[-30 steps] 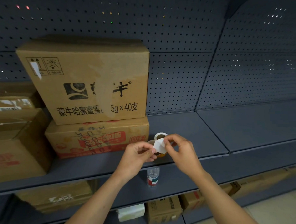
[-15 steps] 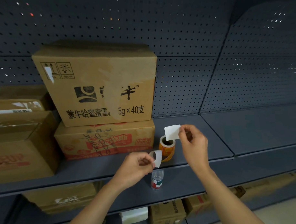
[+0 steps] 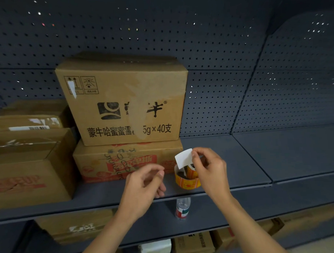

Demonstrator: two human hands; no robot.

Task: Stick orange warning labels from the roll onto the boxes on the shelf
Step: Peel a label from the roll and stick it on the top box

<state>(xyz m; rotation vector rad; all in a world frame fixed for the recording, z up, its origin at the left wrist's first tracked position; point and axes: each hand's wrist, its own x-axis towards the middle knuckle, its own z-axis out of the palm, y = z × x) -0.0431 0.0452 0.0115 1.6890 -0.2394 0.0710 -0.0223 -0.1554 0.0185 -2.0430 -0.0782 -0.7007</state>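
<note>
Backing scrap gone from left hand (image 3: pixel 145 182), fingers hanging loosely curled, empty; right hand (image 3: pixel 211 168) pinching peeled label (image 3: pixel 183 158) edgewise, keeping adhesive untouched.

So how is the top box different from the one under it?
The top box is plain brown with black print; the lower box has red and orange print. The top box looks taller, the lower box flatter. Both are cardboard, stacked on the same shelf.
</note>
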